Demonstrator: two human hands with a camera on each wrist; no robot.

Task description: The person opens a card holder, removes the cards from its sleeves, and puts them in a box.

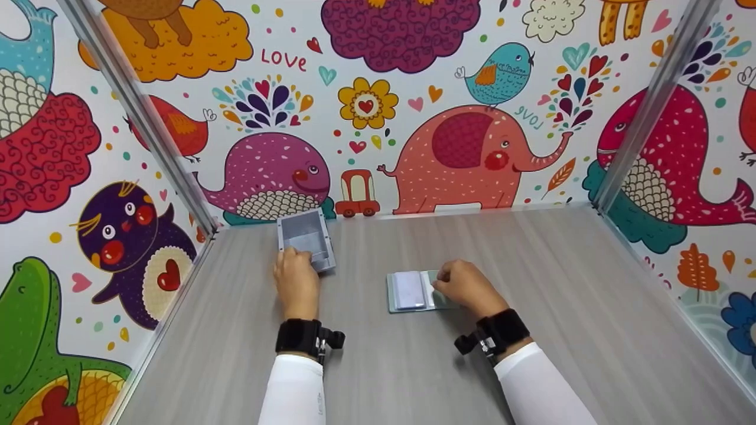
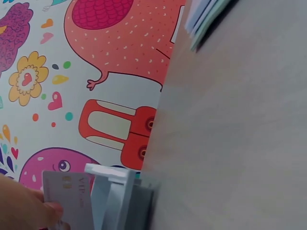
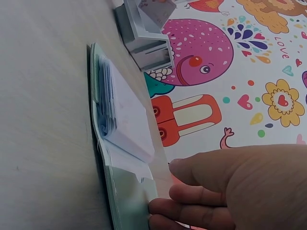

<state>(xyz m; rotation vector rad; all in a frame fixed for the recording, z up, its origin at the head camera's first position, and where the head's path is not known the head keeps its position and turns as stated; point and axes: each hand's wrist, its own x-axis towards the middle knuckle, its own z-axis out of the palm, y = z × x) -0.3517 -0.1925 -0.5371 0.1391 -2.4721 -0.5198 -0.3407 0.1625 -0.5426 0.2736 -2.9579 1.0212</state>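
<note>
Lying open, the card holder (image 1: 413, 292) runs lengthwise left to right.

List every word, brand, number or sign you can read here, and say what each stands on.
"LOVE": red letters on the patterned wall.
"LOVE", reversed: pale letters on the same wall, near the painted elephant.
"VIP": on the card held by the left hand; the smaller print on it is too blurred to read.
Left sleeve: lettering too small to read.

A coral elephant (image 1: 455, 177) decorates the wall (image 1: 425, 85) behind the table (image 1: 378, 366)
</note>
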